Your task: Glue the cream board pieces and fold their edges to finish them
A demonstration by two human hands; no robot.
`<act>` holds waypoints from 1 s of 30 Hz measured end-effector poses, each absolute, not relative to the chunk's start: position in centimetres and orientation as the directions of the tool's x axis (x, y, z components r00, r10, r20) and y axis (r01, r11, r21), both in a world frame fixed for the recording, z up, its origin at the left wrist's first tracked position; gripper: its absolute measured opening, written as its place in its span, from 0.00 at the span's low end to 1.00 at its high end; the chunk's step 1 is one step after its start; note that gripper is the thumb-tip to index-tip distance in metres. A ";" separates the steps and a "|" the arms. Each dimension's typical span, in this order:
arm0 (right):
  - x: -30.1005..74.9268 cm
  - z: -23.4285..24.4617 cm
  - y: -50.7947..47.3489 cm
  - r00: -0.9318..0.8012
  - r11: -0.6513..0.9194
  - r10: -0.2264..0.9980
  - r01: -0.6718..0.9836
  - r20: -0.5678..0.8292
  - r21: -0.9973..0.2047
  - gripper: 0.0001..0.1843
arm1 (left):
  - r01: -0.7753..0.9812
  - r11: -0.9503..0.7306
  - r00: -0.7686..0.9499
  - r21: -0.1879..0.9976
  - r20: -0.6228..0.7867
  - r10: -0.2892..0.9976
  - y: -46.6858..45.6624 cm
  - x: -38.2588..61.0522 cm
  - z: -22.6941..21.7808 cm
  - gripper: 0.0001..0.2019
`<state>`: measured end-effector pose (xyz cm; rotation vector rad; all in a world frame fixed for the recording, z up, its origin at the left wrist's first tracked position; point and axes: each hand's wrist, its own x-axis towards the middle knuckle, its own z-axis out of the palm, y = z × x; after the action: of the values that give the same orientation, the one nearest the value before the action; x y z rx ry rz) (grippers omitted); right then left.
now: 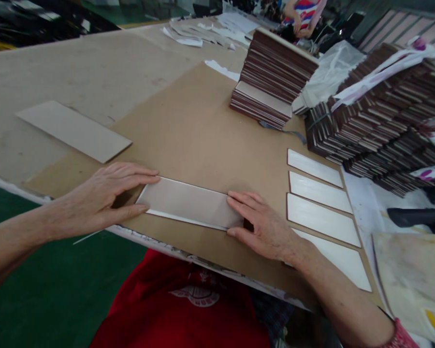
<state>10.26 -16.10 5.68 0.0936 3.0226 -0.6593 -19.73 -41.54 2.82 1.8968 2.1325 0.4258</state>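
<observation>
A long, narrow grey board (192,200) lies near the table's front edge, with a white strip showing along its near side. My left hand (110,195) grips its left end, thumb at the near edge and fingers at the far corner. At the other end my right hand (263,222) holds it the same way, the palm covering that end. What lies beneath the board is mostly hidden. Several white panels (322,220) with dark rims form a column to the right; my right forearm partly covers the nearest one.
A loose grey board (76,129) lies at the left on the brown sheet (192,125) and tabletop. Farther back stands a leaning stack of dark-edged boards (275,72). Large bundled stacks (380,116) fill the right side. Paper scraps (210,34) and another person (302,17) are at the back.
</observation>
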 end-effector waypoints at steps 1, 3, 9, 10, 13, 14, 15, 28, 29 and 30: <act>10.3 5.7 -16.1 -0.997 0.908 0.047 0.066 -0.056 -0.414 0.33 | 0.919 0.105 -0.118 0.381 0.012 0.993 -41.6 -19.7 2.8 0.27; 10.2 5.7 -16.0 -0.998 0.908 0.041 0.059 -0.050 -0.414 0.33 | 0.918 0.111 -0.130 0.380 0.025 0.991 -41.6 -19.6 2.9 0.27; 10.3 5.7 -16.2 -0.998 0.912 0.030 0.048 -0.051 -0.407 0.32 | 0.929 0.095 -0.110 0.357 0.022 0.994 -41.7 -19.4 2.8 0.26; 10.3 5.8 -16.2 -0.998 0.914 0.029 0.046 -0.049 -0.403 0.32 | 0.930 0.094 -0.111 0.355 0.029 0.993 -41.7 -19.5 2.8 0.26; 10.5 5.8 -16.3 -0.999 0.919 0.027 0.043 -0.047 -0.391 0.31 | 0.928 0.097 -0.115 0.361 0.027 0.993 -41.7 -19.6 2.7 0.27; 10.5 5.8 -16.4 -0.999 0.922 0.027 0.043 -0.047 -0.385 0.31 | 0.926 0.098 -0.117 0.365 0.030 0.993 -41.7 -19.6 2.6 0.27; 10.6 5.9 -16.4 -0.998 0.926 0.024 0.043 -0.053 -0.376 0.31 | 0.923 0.100 -0.117 0.371 0.024 0.993 -41.7 -19.6 2.7 0.27; 9.6 6.0 -18.8 -0.996 0.988 0.031 0.042 -0.078 -0.146 0.42 | 0.987 -0.078 0.082 0.142 -0.022 0.996 -40.8 -18.7 4.6 0.22; 9.6 5.9 -18.9 -0.997 0.990 0.035 0.044 -0.069 -0.132 0.45 | 0.989 -0.094 0.098 0.111 -0.028 0.995 -40.6 -18.4 4.8 0.23; 9.6 5.8 -19.1 -0.997 0.992 0.038 0.045 -0.061 -0.119 0.47 | 0.991 -0.105 0.107 0.080 -0.031 0.994 -40.4 -18.0 4.9 0.24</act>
<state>9.64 -19.05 5.79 0.0646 3.0769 -0.1855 -18.02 -40.43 4.86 2.2765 2.0463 0.0469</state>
